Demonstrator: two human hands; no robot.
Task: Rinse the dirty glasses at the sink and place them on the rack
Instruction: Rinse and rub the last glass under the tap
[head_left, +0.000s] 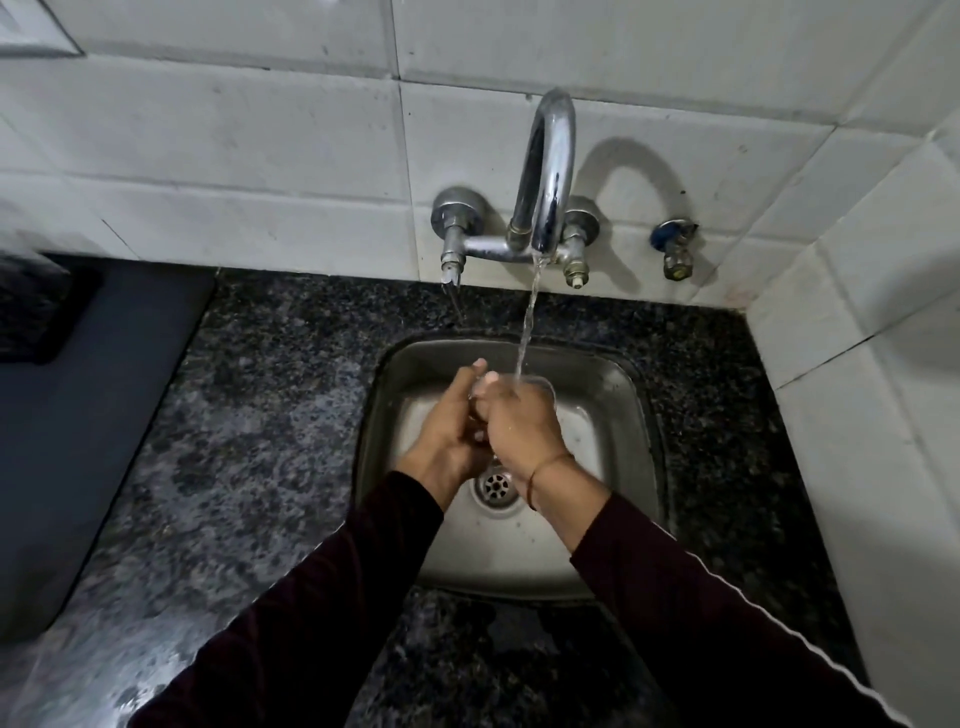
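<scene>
Over the sink (639, 415), both hands hold a clear glass (543, 387) under the water (525, 338) that runs from the tap (550, 171). The glass is hard to see, only its rim shows beyond the right hand (519, 421), and the water falls just at this rim. The grip of the right hand is curled around the glass from the near side. The left hand (457, 421) touches the glass from the left, its fingers (475, 371) are pressed together and lie along the side, and the two hands touch each other. A thin band (545, 467) is on the right wrist, and both arms wear dark sleeves (675, 597). Below the hands the drain (496, 486) is in the middle of the steel bottom. Around the sink lies a dark speckled counter (260, 415), wet at the near left. On its left part lies a dark mat (78, 415). Behind are white tiles (260, 156), and a small valve (675, 249) is on the wall right of the tap.
</scene>
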